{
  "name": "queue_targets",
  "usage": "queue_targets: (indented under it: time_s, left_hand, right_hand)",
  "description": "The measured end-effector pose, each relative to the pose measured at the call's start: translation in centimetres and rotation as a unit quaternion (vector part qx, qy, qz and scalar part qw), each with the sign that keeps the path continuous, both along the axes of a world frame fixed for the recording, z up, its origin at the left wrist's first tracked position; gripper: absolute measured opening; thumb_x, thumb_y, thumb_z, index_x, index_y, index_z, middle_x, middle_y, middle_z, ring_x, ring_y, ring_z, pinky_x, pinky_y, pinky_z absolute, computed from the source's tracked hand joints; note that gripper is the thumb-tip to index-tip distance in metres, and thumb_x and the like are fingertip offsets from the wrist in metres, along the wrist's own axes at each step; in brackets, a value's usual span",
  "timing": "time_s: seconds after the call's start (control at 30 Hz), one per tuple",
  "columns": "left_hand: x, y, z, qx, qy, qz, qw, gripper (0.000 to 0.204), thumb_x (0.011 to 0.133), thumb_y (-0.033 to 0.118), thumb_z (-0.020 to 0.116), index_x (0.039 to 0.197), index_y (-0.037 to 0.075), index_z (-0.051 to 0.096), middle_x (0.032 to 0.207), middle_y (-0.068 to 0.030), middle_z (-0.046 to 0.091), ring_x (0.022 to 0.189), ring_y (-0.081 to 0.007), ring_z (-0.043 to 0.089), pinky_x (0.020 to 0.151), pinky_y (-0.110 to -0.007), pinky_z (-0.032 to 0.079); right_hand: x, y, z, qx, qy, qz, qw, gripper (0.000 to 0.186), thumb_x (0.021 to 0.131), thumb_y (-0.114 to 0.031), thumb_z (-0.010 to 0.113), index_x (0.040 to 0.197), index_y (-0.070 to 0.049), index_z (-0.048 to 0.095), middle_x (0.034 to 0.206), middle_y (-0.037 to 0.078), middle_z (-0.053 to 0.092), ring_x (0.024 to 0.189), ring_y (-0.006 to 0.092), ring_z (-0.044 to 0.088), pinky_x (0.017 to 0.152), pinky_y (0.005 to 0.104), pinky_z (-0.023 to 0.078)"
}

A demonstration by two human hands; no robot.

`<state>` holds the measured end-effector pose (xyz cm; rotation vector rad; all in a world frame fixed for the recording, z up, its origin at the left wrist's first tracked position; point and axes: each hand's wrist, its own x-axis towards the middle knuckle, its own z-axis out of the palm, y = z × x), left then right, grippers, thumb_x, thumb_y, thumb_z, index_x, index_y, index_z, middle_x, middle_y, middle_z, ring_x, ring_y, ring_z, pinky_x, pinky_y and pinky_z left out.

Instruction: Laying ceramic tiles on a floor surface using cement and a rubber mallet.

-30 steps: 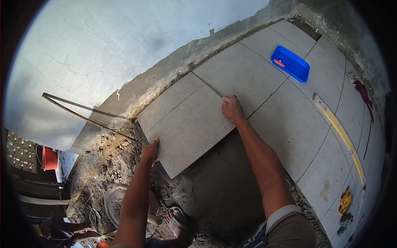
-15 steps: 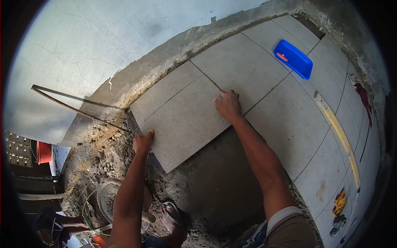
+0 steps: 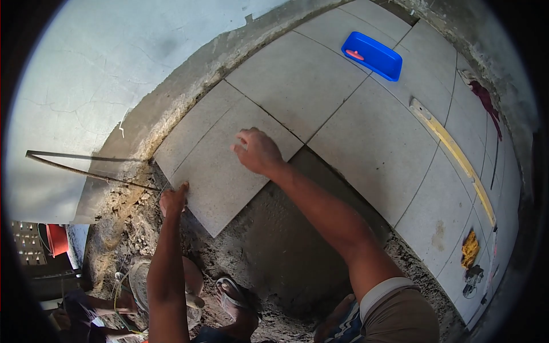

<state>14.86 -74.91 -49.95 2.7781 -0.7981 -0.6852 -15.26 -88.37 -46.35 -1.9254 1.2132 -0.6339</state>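
Note:
My left hand grips a large grey speckled tile at its left edge. My right hand is over the tile with fingers apart and loosely bent, holding nothing; whether its fingertips touch the surface I cannot tell. The tile lies against the laid tiles behind it. Below and right of it is a bed of smooth, wet grey mortar. A bent metal rod leans by the tile's left side. A round container stands on the rubble beside my left forearm, partly hidden by it.
A blue tray with a pink object, a yellow straightedge, a yellow cloth and a maroon cloth lie rightward. The wall borders the upper left. A red bucket and another person's legs are at left.
My right hand has left the tile's far right edge and moved left over its surface, its fingers loosening. My left hand stayed at the left edge. The view has shifted somewhat.

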Motion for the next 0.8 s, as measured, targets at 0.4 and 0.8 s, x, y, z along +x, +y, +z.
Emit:
queue_targets:
  time_s: [0.4,0.8]
  left_hand:
    - [-1.5,-0.3,1.1,0.030,-0.098,-0.058,0.993,0.070,0.074,0.073,0.075,0.096,0.006,0.077,0.106,-0.0192,0.074,0.103,-0.0346,0.071,0.089,-0.047,0.053]
    - [-9.9,-5.0,-3.9,-0.095,-0.162,-0.327,0.926,0.101,0.091,0.083,0.036,0.167,0.019,0.012,0.172,-0.0176,0.006,0.159,-0.0374,0.003,0.124,-0.063,0.000]
  right_hand:
    - [-2.4,6.7,-4.2,-0.158,0.158,0.055,0.973,0.047,0.090,-0.035,0.070,0.125,-0.003,0.067,0.131,0.016,0.059,0.130,0.0341,0.050,0.109,0.0480,0.040]
    - [-0.2,7.7,-5.2,-0.156,0.260,0.067,0.951,0.074,0.091,-0.048,0.068,0.148,-0.003,0.050,0.155,0.023,0.039,0.151,0.0403,0.026,0.123,0.0577,0.021]
